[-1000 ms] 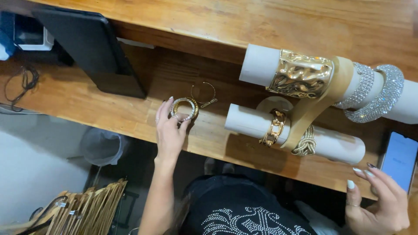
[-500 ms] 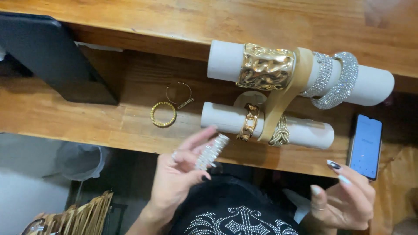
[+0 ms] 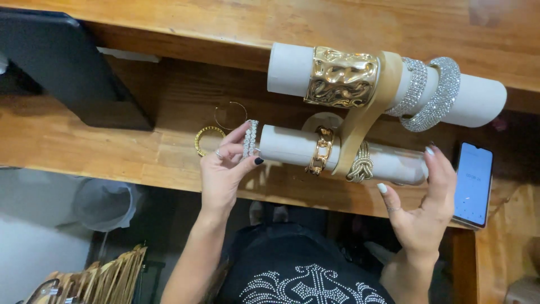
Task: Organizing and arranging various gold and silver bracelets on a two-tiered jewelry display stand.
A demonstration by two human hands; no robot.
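Raised from below the surface edge, the left hand [image 3: 225, 169] now pinches a sparkling rhinestone bracelet [image 3: 250, 138] at the left end of the lower white display roll [image 3: 292, 147], frame centre. Right hand [image 3: 422, 208] fingers spread, touching the roll's right end.

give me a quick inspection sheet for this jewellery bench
surface: wooden bench, bare in places
job's things: silver bangle at the left end of the lower roll; gold chain and knot bracelets on it
clutter: gold ring bangle, thin hoop, phone, dark tablet
grips: left hand pinches the silver bangle; right hand open at the roll's right end
cables: nothing seen
surroundings: upper roll with gold cuff and two sparkly bangles; bin below the bench
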